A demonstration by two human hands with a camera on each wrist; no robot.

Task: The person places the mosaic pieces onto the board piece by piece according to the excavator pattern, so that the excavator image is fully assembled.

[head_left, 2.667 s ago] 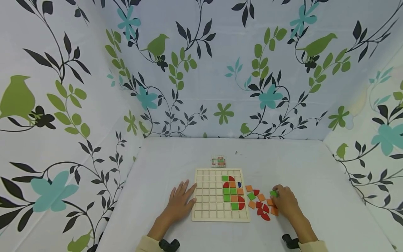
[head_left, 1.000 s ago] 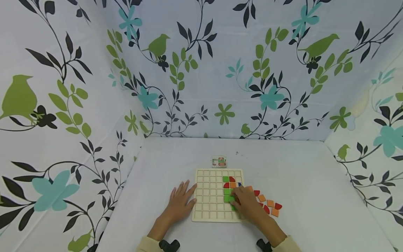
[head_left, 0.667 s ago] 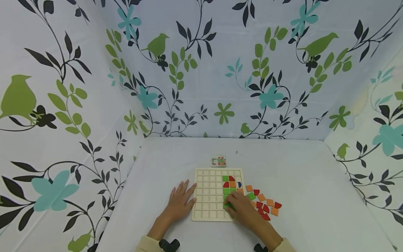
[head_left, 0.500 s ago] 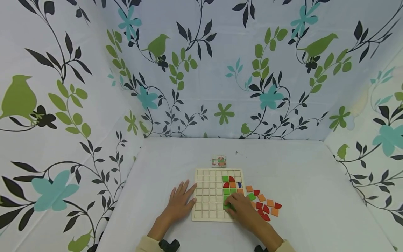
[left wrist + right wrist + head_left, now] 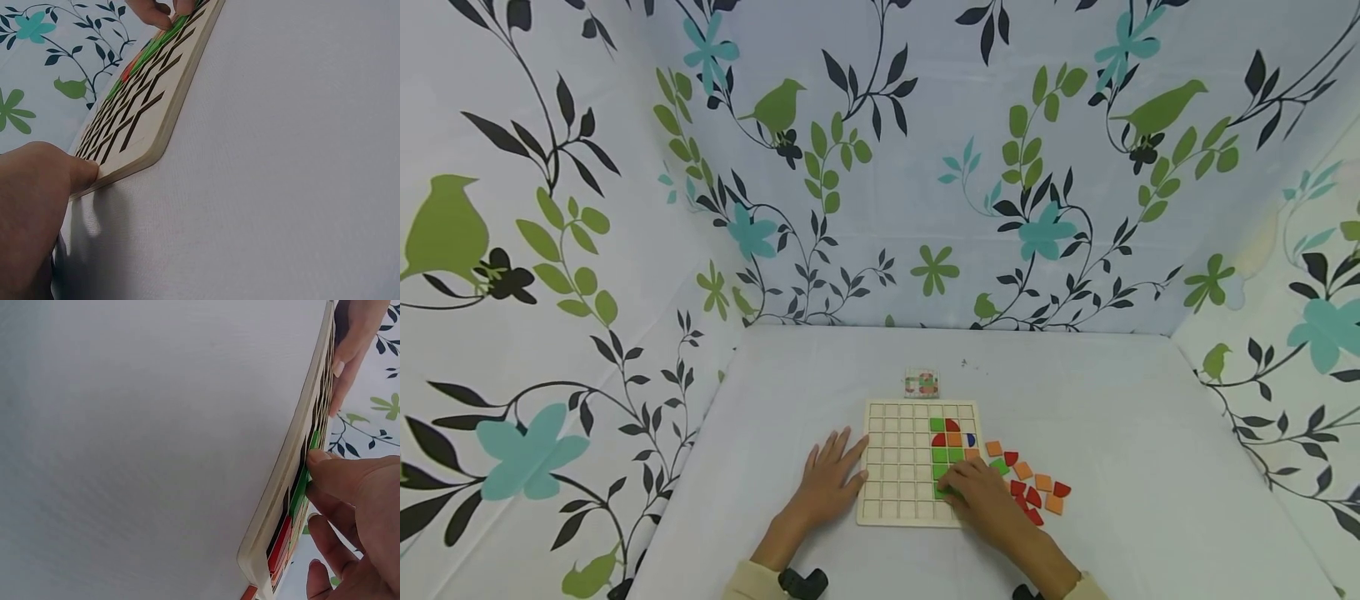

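White tabletop (image 5: 1120, 417) bore a pale wooden grid board (image 5: 891, 502), the left hand (image 5: 827, 482) resting straight-fingered at its left edge, while the right hand (image 5: 981, 497) pinched a flat green tile (image 5: 938, 493) at the board's near right portion; seating appeared underway, next calling for alignment, then release.

hands: two, one left hand (image 5: 830, 477), one right hand (image 5: 988, 502). sleeves (image 5: 754, 582): two. black wrist devices (image 5: 803, 584): two. table (image 5: 1150, 433): one. grid board (image 5: 898, 467): one. picture card (image 5: 921, 384): one.

loose beside board, head view: red pieces (image 5: 1034, 517), six in sight; orange pieces (image 5: 1054, 504), at least four; green pieces (image 5: 999, 466), at least one.

set in board, head view: green tiles (image 5: 956, 455), at least five; orange tiles (image 5: 953, 439), two in sight; red tiles (image 5: 938, 439), two in sight; blue tile (image 5: 971, 439), one. remainder under right hand, uncountable.

printed on cloth: large turquoise flowers (image 5: 1047, 233), six; green flowers (image 5: 935, 271), three.
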